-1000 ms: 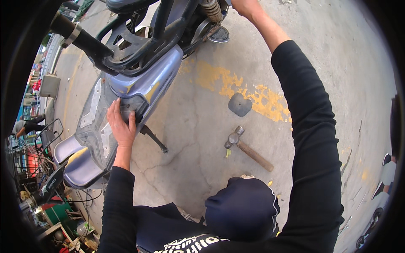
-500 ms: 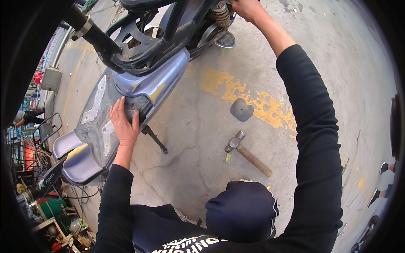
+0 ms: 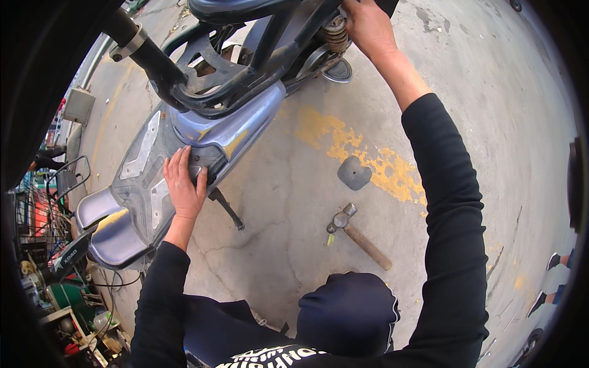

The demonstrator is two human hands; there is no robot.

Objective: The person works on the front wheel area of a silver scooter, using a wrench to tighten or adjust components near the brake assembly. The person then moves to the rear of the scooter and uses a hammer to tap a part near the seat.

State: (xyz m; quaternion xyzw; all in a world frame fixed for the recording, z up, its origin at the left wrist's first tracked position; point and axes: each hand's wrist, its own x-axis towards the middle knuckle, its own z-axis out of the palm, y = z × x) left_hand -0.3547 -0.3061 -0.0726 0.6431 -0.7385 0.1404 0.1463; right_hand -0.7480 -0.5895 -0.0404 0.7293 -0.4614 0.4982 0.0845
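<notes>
A purple-grey electric scooter [image 3: 261,113] stands at an angle on my left, its black tubular frame [image 3: 267,67] bare above the body. My left hand [image 3: 186,184] lies on the edge of its grey footboard [image 3: 156,147], fingers stretched out and thumb apart. At the top, my right hand [image 3: 370,30] is closed at the rear of the frame, beside the coil-spring shock absorber [image 3: 335,34]. What those fingers grip is mostly hidden. On the concrete near my knee lie a wooden-handled ball-peen hammer [image 3: 362,238] and a dark rubber pad [image 3: 354,173] with a small hole.
The scooter's kickstand [image 3: 227,208] reaches down to the ground. A wire-basket cart [image 3: 37,208] and a cluttered crate [image 3: 73,325] stand at the left. A person's feet [image 3: 546,282] show at the far right. Worn yellow paint [image 3: 380,165] marks the concrete.
The view has shifted slightly, so the scooter's rear and my right hand show lower in the picture. My left hand keeps its place on the footboard edge.
</notes>
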